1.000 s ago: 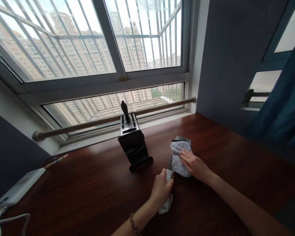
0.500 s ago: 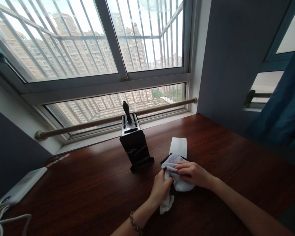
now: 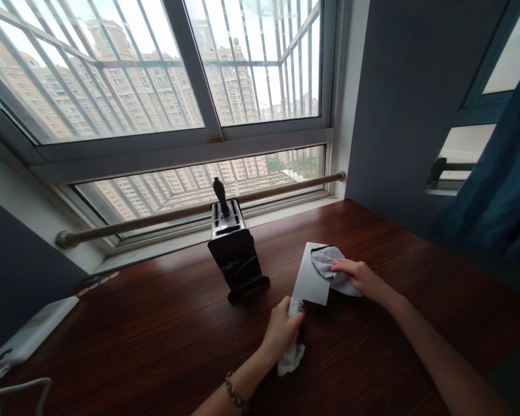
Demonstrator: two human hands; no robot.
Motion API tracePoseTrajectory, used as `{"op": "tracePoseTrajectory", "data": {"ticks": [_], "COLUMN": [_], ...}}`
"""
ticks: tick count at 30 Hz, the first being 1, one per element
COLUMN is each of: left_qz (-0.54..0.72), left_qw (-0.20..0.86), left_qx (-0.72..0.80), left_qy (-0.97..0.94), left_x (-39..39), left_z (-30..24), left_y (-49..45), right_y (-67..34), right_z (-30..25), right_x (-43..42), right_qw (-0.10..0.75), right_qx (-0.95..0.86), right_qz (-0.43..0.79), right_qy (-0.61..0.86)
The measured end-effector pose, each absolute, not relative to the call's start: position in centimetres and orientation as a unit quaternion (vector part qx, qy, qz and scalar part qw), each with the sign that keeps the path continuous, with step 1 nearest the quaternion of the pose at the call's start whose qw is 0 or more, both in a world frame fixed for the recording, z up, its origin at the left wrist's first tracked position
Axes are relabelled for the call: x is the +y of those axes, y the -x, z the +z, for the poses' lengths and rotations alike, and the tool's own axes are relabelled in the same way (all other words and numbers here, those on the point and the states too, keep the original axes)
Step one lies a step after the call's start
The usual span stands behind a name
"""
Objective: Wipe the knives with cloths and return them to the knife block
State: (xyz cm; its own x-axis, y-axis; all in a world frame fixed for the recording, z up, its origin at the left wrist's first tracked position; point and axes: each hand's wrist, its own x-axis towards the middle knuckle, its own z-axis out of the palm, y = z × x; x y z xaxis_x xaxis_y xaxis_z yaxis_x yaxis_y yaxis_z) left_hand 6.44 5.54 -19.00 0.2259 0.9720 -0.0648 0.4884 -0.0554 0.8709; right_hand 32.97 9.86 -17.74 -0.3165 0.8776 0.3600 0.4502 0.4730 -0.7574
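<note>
A cleaver lies flat on the dark wooden table (image 3: 164, 335), its broad pale blade (image 3: 311, 278) catching the light. My left hand (image 3: 281, 332) is closed round the cleaver's handle, which is wrapped in a white cloth (image 3: 291, 359) that hangs out below my fist. My right hand (image 3: 360, 277) presses a grey cloth (image 3: 328, 261) onto the far right part of the blade, fingers laid over it. A black knife block (image 3: 236, 261) stands just left of the blade, with one dark knife handle (image 3: 221, 195) sticking up from it.
A white flat device (image 3: 30, 335) and a white cable (image 3: 17, 390) lie at the table's left edge. A wooden rail (image 3: 177, 211) runs along the barred window behind the block. A grey wall and a blue curtain (image 3: 502, 185) close off the right side.
My right hand slid the grey cloth from near the handle out to the blade's far right end, baring most of the blade. My left hand stayed on the wrapped handle.
</note>
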Motion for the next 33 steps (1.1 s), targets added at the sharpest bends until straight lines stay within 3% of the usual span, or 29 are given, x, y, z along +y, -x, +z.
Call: {"op": "tracePoseTrajectory", "data": {"ticks": [4, 9, 15, 24, 29, 33], "left_qz": [0.3, 0.307, 0.307, 0.278, 0.201, 0.188], "left_qw": [0.399, 0.397, 0.387, 0.356, 0.251, 0.155], "left_qx": [0.527, 0.52, 0.509, 0.526, 0.547, 0.543], "left_qy": [-0.688, -0.691, -0.704, -0.721, -0.773, -0.804], "left_x": [5.2, 5.0, 5.0, 4.8, 4.4, 4.6], "left_z": [-19.0, -18.9, -18.4, -16.5, -16.3, -16.6], "left_y": [-6.4, -6.3, -5.2, -4.1, -4.3, -4.5], "right_y": [-34.0, -34.4, -33.4, -31.4, -30.6, -29.7], "right_z": [-19.3, -20.8, -20.4, -18.9, -19.1, -18.3], "right_x": [11.3, 12.1, 11.5, 9.9, 9.7, 9.2], "right_qw": [0.457, 0.609, 0.586, 0.536, 0.539, 0.594], "right_qx": [-0.698, -0.423, -0.349, -0.322, -0.325, -0.316], "right_qz": [0.275, 0.436, 0.579, 0.702, 0.699, 0.657], "right_qy": [0.478, 0.51, 0.446, 0.34, 0.339, 0.339]}}
